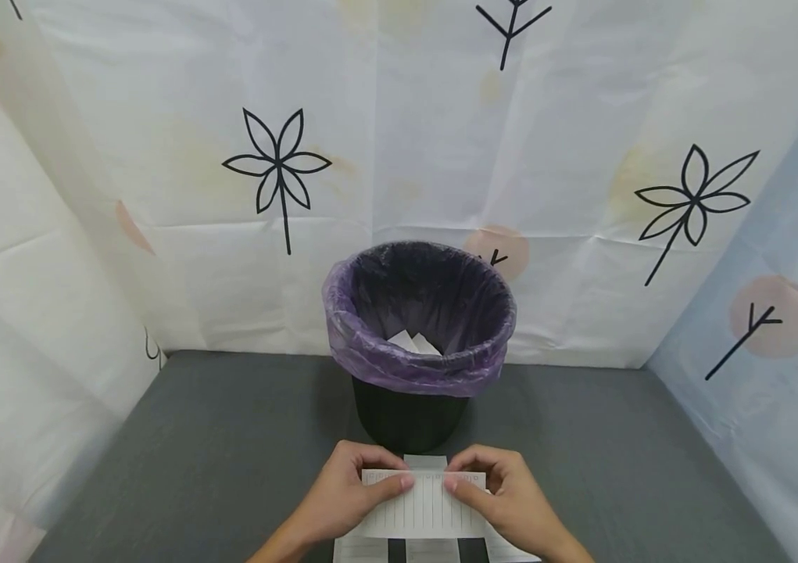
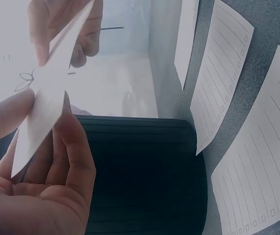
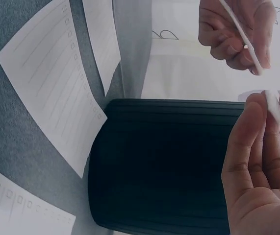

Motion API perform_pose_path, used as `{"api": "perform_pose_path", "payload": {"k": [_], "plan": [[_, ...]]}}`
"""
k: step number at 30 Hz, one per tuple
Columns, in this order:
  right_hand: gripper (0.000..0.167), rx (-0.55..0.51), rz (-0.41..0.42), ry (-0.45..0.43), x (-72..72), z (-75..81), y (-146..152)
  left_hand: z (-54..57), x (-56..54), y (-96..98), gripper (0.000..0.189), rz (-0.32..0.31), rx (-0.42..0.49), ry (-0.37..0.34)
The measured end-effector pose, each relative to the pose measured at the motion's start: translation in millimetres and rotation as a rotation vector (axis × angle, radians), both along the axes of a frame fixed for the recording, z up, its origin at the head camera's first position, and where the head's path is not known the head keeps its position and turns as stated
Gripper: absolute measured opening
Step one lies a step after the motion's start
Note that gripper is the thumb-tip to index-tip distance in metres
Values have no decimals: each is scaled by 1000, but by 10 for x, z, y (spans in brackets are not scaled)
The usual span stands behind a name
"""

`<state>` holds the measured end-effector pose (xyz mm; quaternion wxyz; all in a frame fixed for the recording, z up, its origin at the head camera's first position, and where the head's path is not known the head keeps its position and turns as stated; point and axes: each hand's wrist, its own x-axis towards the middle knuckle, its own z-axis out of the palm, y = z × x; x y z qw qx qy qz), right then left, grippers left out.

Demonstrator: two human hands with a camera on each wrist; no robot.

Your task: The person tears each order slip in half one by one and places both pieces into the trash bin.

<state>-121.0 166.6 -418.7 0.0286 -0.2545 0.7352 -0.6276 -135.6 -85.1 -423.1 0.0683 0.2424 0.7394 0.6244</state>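
Both hands hold a white lined checklist slip (image 1: 423, 504) by its upper edge, with the thumbs on the near face and fingers behind. My left hand (image 1: 345, 493) pinches it left of the middle. Gripping it a short way to the right is my right hand (image 1: 511, 500). The slip stands tilted above the table, seen almost edge-on in the left wrist view. Similar paper slips lie beneath: one (image 1: 425, 462) just beyond the hands, others (image 1: 362, 550) nearer the body, partly covered by the held slip and hands.
A dark bin (image 1: 409, 414) with a purple plastic liner (image 1: 413, 371) stands just beyond the hands. White paper pieces (image 1: 413, 342) lie inside it. The grey table (image 1: 230, 438) is bordered by patterned cloth walls (image 1: 399, 172) at the back and sides.
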Motion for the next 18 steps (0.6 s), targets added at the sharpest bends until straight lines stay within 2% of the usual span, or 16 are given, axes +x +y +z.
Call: {"api": "perform_pose_path", "payload": {"k": [12,18], "plan": [[7,49,-22,11,4,-16,-78,40,20,44,11,2,-32,16],[5,65,-53,20,-3,23,-124,55,15,60,13,18,-31,-10]]}}
